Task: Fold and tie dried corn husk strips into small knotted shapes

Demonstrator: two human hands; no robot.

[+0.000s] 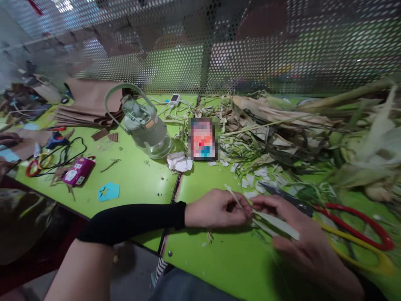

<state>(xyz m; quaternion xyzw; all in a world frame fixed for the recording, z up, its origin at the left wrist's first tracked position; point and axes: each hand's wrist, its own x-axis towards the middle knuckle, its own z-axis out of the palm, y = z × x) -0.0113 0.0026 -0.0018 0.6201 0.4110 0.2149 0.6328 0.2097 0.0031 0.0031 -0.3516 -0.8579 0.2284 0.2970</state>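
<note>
My left hand [219, 209], in a black sleeve, is closed, with thumb and fingers pinching a pale corn husk strip [278, 223]. A thin end of it pokes up above those fingers. Across from it, my right hand [303, 238] has its forefinger stretched to the left fingertips. The broad part of the strip lies in front of its palm, and a narrower piece runs to its thumb; the grip there is partly hidden. Behind and beside the right hand lie scissors [360, 225] with red and yellow handles, their dark blades resting among husk scraps.
Dried husks and stalks [275, 121] pile up at the back right. A phone-like object [203, 140], blurred out, lies mid-table beside a crumpled tissue [179, 161]. A lidded bottle [145, 127], purple box [79, 171], blue tag [108, 191] and folded brown sheets [94, 100] stand leftward. A perforated screen [175, 62] rises behind.
</note>
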